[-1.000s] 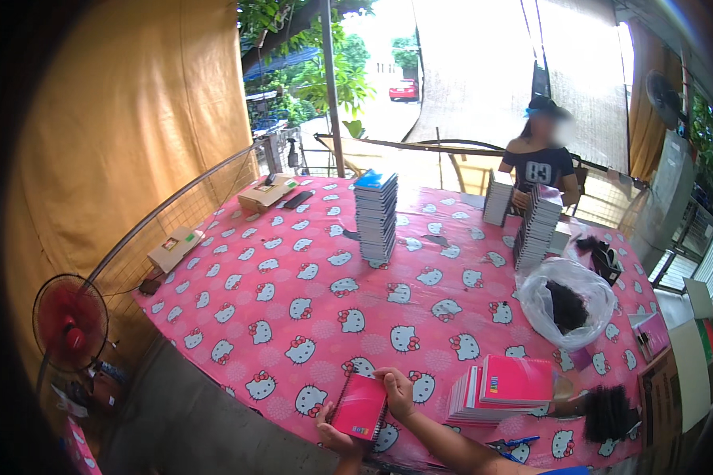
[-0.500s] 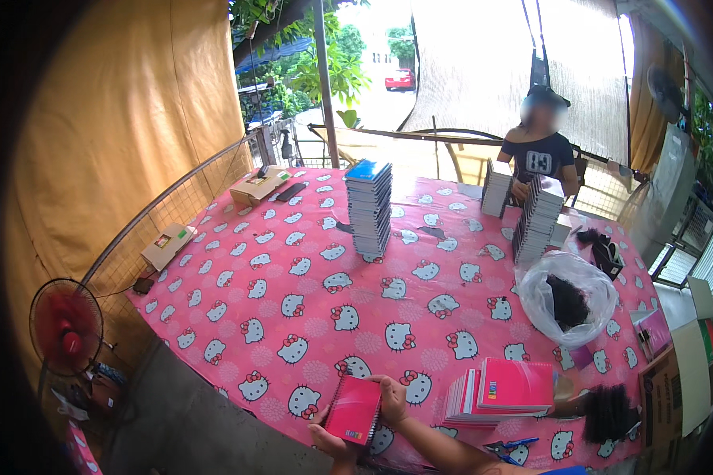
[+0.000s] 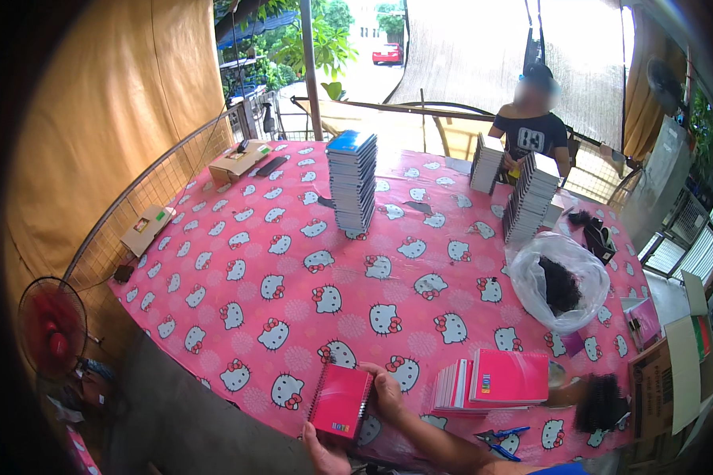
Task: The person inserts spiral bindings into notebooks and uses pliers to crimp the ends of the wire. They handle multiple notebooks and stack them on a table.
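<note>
A pink spiral-bound notebook (image 3: 342, 400) is held over the near edge of the table, its cover facing up and a black coil along its left side. My left hand (image 3: 325, 453) grips it at the lower left corner, thumb at the edge. Around its upper right edge curl the fingers of my right hand (image 3: 386, 393), partly hidden by the notebook. Right of my hands lies a stack of similar pink notebooks (image 3: 511, 378). Blue-handled pliers (image 3: 502, 442) rest in front of that stack, close to my right forearm.
Black plastic coils (image 3: 600, 402) lie at the right, near a cardboard box (image 3: 652, 396). A clear plastic bag (image 3: 523, 277) holds more black coils. Tall notebook stacks (image 3: 352, 186) (image 3: 532, 198) stand farther back. A co-worker (image 3: 531, 134) is across the table; a fan (image 3: 53, 328) stands left.
My right thumb has slid off the notebook's cover to its right edge. The notebook is turned slightly. The whole view has shifted a little, and the co-worker's hands have moved.
</note>
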The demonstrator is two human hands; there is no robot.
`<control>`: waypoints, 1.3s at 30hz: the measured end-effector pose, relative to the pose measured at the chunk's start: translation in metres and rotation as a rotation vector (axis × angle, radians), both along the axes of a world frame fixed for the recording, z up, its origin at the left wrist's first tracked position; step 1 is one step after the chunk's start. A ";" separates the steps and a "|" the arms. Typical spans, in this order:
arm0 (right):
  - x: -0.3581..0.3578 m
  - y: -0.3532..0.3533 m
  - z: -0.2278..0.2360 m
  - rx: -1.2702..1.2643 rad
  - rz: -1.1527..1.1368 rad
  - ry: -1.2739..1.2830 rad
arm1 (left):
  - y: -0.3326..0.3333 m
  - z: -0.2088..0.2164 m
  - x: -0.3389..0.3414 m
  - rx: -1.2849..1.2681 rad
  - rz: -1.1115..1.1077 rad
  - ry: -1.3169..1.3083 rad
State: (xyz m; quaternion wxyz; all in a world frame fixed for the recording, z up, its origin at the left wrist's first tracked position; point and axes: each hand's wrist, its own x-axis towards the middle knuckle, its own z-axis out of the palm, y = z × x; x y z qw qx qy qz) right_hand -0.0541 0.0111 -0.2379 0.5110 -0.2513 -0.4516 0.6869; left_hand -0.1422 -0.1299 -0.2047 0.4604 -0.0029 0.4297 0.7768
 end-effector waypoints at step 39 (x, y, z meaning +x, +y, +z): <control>0.256 -0.058 0.176 0.912 -0.973 -1.289 | 0.025 0.116 -0.014 0.107 0.237 0.770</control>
